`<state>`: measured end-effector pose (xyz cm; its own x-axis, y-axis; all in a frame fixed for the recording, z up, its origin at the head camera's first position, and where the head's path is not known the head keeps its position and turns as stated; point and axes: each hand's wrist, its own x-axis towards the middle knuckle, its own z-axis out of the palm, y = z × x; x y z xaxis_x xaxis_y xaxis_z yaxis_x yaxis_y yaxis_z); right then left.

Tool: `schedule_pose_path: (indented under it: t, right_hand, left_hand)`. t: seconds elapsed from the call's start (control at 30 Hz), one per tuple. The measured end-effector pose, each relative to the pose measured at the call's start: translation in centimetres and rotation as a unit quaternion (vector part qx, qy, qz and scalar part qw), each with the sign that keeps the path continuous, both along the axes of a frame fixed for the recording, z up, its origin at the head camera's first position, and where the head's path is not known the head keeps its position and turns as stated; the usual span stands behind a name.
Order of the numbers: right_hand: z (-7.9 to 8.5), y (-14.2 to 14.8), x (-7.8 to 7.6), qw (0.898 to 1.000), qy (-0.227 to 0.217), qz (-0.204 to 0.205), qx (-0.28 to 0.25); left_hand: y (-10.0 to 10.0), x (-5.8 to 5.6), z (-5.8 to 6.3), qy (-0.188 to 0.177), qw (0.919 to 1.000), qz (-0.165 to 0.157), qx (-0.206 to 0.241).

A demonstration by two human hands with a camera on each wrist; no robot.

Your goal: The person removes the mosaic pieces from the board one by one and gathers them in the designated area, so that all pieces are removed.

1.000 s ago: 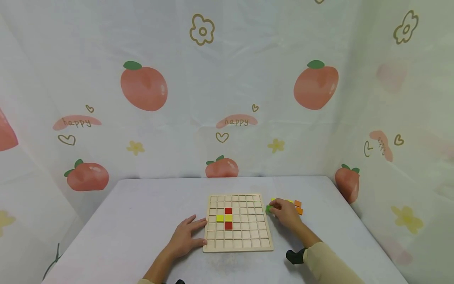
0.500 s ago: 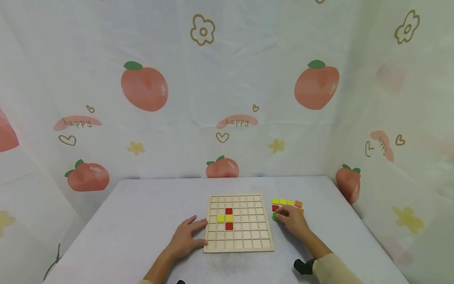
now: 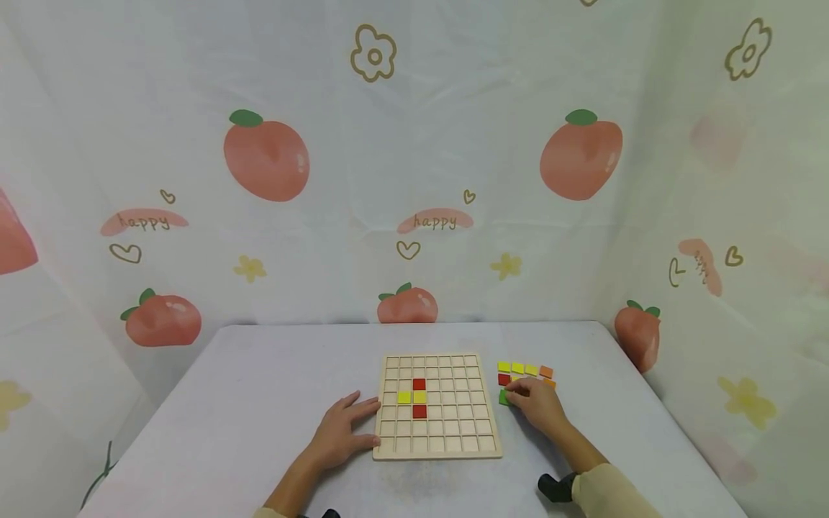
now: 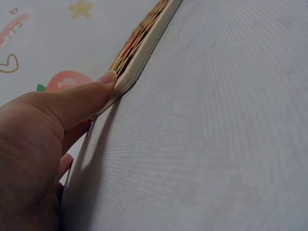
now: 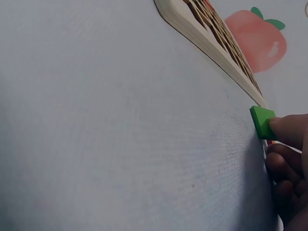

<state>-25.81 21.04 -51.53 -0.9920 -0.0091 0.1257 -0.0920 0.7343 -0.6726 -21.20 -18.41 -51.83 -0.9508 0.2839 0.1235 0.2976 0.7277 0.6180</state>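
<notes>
A wooden grid board (image 3: 453, 455) lies on the table, with two red tiles (image 3: 419, 411) and two yellow tiles (image 3: 404, 398) in its squares. My left hand (image 3: 337, 435) rests at the board's left edge, fingers spread. In the left wrist view its thumb (image 4: 86, 98) touches the rim. Right of the board, my right hand (image 3: 539, 404) pinches a green square tile (image 3: 504, 397). In the right wrist view the green tile (image 5: 263, 122) stands tilted at the thumb, close to the table; the fingers behind it are curled.
Beyond the right hand lie loose tiles in rows: several yellow ones (image 3: 517, 367), a red one (image 3: 504, 379) and orange ones (image 3: 546, 372), some partly covered by the hand. A white table (image 3: 291, 360) meets a fruit-printed curtain (image 3: 324, 252) at its back edge.
My right hand has moved right and toward me, away from the board's edge, with the green tile, uncovering yellow and red tiles. The left hand has stayed at the board.
</notes>
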Motion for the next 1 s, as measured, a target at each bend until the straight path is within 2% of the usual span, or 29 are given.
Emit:
schedule_pose_path:
  t: [0.5, 0.83, 1.0]
  right_hand:
    - [-0.3, -0.1, -0.4, 1.0, 0.014, -0.002, 0.0]
    - [0.5, -0.4, -0.6, 0.999, -0.003, -0.006, -0.039]
    - [1.1, -0.8, -0.9, 0.999, 0.004, -0.004, -0.046]
  left_hand:
    - [0.1, -0.1, 0.0, -0.001, 1.0, 0.007, -0.004]
    - [0.0, -0.2, -0.1, -0.004, 0.9999, 0.007, -0.007]
    - [-0.1, -0.2, -0.1, -0.005, 0.9999, 0.006, -0.011]
